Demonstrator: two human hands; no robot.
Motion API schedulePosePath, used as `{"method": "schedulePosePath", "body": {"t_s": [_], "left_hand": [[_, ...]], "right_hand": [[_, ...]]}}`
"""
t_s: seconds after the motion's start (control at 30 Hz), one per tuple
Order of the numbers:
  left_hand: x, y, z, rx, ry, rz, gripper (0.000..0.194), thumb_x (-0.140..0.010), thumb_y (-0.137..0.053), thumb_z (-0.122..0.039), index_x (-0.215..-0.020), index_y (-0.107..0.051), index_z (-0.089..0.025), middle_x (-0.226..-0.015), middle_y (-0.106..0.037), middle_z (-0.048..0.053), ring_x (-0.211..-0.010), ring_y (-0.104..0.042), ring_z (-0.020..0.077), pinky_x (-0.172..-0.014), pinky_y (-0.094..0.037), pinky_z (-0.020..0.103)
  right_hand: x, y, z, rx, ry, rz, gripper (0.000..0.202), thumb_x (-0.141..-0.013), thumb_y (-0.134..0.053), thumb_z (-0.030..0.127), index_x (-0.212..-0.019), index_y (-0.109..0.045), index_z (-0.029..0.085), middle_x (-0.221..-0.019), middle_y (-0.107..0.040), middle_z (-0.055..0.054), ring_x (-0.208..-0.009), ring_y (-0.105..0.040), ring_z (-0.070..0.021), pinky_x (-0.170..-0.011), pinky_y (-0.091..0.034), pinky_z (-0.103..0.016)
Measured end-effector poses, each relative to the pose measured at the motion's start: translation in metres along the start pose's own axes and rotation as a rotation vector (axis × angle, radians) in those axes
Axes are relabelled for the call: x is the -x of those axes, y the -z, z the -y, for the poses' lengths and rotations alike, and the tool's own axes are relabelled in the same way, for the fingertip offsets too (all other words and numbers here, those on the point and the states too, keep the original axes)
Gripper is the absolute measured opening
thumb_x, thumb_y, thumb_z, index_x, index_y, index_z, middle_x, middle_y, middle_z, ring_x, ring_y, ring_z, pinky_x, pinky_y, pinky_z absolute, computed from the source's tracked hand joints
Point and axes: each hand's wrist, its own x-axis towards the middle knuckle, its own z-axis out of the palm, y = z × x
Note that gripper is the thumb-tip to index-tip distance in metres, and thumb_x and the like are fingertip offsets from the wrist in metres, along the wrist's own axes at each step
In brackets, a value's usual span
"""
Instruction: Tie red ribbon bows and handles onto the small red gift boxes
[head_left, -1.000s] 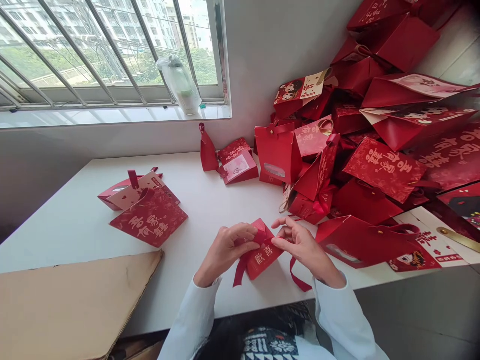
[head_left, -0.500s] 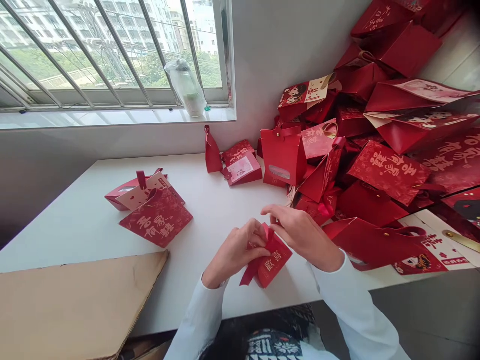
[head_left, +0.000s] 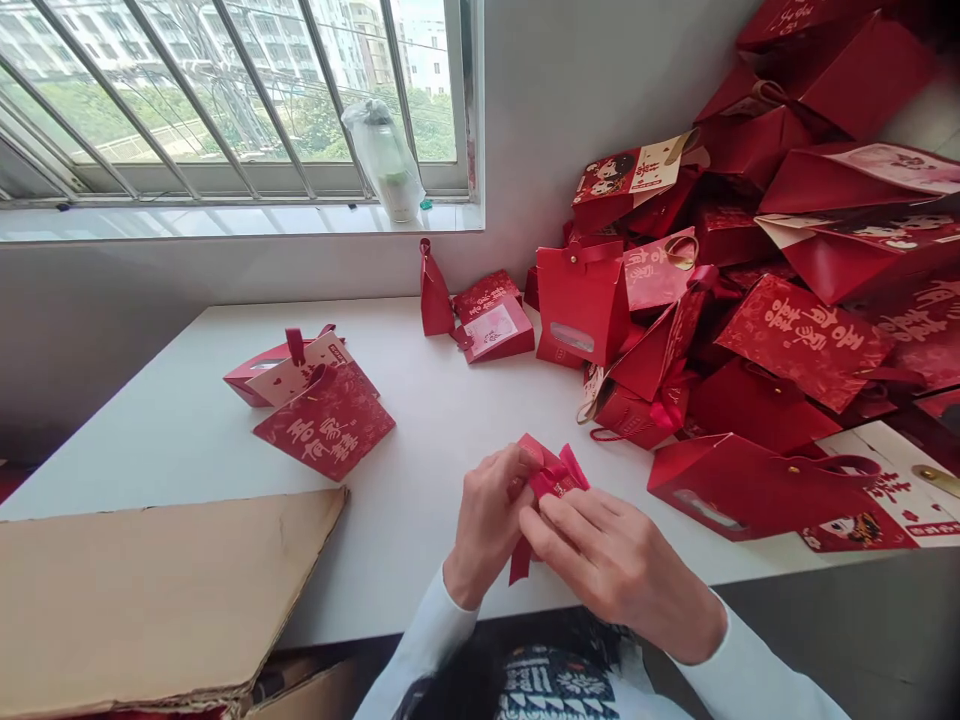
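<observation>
A small red gift box (head_left: 534, 447) lies on the white table in front of me, mostly covered by my hands. Red ribbon (head_left: 519, 562) hangs from it below my fingers, and another piece of it sticks up at the upper right of the box. My left hand (head_left: 489, 510) is closed, thumb and fingers pinching the ribbon at the box's left side. From the right, my right hand (head_left: 607, 550) reaches over the box with its fingers bent together on the ribbon. The fingertips of both hands nearly meet, and the exact grip between them is partly hidden.
Red gift boxes (head_left: 802, 340) are heaped at the right, against the wall. Two more boxes (head_left: 326, 425) stand on the left of the table (head_left: 420, 400). A cardboard box (head_left: 165, 590) fills the front left. On the windowsill stands a bagged cup (head_left: 390, 175).
My right hand has come down and left over the box, onto the ribbon. A ribbon piece now sticks up at the upper right. The view has shifted slightly.
</observation>
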Motion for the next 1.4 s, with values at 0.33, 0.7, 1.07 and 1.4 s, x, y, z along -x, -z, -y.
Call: {"method": "schedulePosePath", "body": {"t_s": [0.33,0.7,1.07,1.4], "left_hand": [[0.002,-0.013,0.001,-0.091,0.029,-0.134,0.008,-0.079,-0.049,-0.012,-0.077,-0.052,-0.02,-0.071,-0.063,-0.003,-0.059,-0.049,0.0096,-0.056,-0.037,0.02],[0.001,-0.008,0.0,0.012,0.055,-0.074,0.008,-0.078,-0.048,-0.012,-0.076,-0.05,-0.019,-0.071,-0.063,-0.004,-0.057,-0.049,0.0077,-0.053,-0.038,0.017],[-0.002,-0.004,-0.001,0.099,0.096,-0.019,0.007,-0.079,-0.05,-0.014,-0.079,-0.054,-0.019,-0.066,-0.061,-0.005,-0.052,-0.045,0.006,-0.048,-0.035,0.015],[-0.001,-0.006,0.001,0.042,0.076,-0.052,0.018,-0.075,-0.046,-0.006,-0.082,-0.056,-0.02,-0.071,-0.063,-0.004,-0.055,-0.049,0.0067,-0.053,-0.038,0.016]], "right_hand": [[0.034,0.016,0.009,-0.331,-0.234,0.096,0.019,-0.093,-0.047,0.014,-0.085,-0.065,0.018,-0.081,-0.07,-0.004,-0.095,-0.064,-0.0236,-0.086,-0.045,-0.04],[0.022,-0.023,-0.014,-0.804,-1.041,0.155,0.011,-0.082,-0.066,0.035,-0.087,-0.069,0.026,-0.086,-0.066,0.0,-0.092,-0.055,-0.022,-0.083,-0.042,-0.036],[0.011,-0.014,-0.015,-0.889,-1.088,0.189,0.009,-0.082,-0.055,0.02,-0.073,-0.057,0.022,-0.075,-0.063,0.003,-0.079,-0.054,-0.0164,-0.067,-0.038,-0.027],[0.008,-0.021,-0.004,-1.066,-1.177,0.12,0.021,-0.076,-0.061,0.022,-0.077,-0.04,0.023,-0.07,-0.057,0.008,-0.066,-0.052,-0.0114,-0.061,-0.036,-0.023]]}}
